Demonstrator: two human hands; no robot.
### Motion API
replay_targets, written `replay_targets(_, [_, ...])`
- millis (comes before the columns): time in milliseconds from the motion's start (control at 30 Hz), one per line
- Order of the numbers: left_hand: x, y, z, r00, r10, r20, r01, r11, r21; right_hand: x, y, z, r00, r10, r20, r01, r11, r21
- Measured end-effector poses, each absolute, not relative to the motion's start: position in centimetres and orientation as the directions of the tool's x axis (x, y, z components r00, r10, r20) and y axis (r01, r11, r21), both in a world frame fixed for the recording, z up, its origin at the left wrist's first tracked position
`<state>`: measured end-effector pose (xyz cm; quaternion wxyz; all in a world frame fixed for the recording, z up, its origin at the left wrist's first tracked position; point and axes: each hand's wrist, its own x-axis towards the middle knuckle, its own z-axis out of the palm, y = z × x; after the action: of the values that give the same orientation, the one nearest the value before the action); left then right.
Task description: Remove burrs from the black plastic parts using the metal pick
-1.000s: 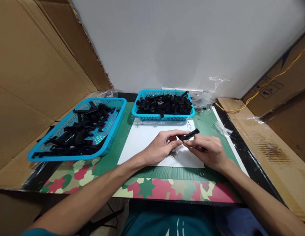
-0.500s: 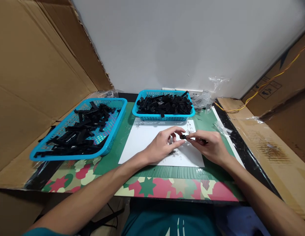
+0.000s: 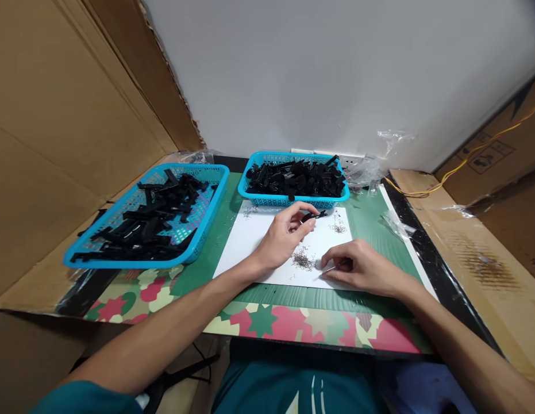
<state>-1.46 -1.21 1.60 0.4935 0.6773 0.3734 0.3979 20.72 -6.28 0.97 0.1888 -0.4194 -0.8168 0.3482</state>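
Note:
My left hand (image 3: 281, 237) holds a small black plastic part (image 3: 312, 217) between thumb and fingers, above the white sheet (image 3: 241, 253). Lower and to the right, my right hand (image 3: 357, 267) has its fingertips closed around a thin metal tool (image 3: 330, 269), whose tip points left. Just left of that hand lies a pile of tiny metal springs or wire pieces (image 3: 302, 260). A smaller pile (image 3: 337, 227) is at the sheet's right side.
A blue basket (image 3: 189, 253) of long black parts stands at the left. Another blue basket (image 3: 293, 200) of black parts is behind the sheet. Clear plastic bags (image 3: 364, 172) lie at the back right. Cardboard (image 3: 457, 247) borders the right side.
My hands have moved apart. The right one has come away from the black part and down toward the pile of metal pieces; the left one keeps the part, slightly higher up.

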Motion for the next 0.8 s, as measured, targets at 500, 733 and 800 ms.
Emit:
replay_targets(500, [-1.4, -1.3, 1.3, 0.496, 0.861, 0.111, 0.057, -0.16, 0.985, 20.6, -6.3, 2.2, -0.592, 0.782, -0.192, 0.667, 0.342, -0.662])
replay_targets(733, [-1.5, -1.3, 1.6, 0.499, 0.86, 0.105, 0.056, -0.153, 0.987, 21.4, -6.2, 2.2, -0.612, 0.787, -0.083, 0.516, 0.317, -0.796])
replay_targets(800, [-1.5, -1.3, 1.6, 0.512, 0.852, 0.104, 0.047, -0.149, 0.988, 21.4, -6.3, 2.3, -0.53, 0.848, 0.009, 0.385, 0.25, -0.888])
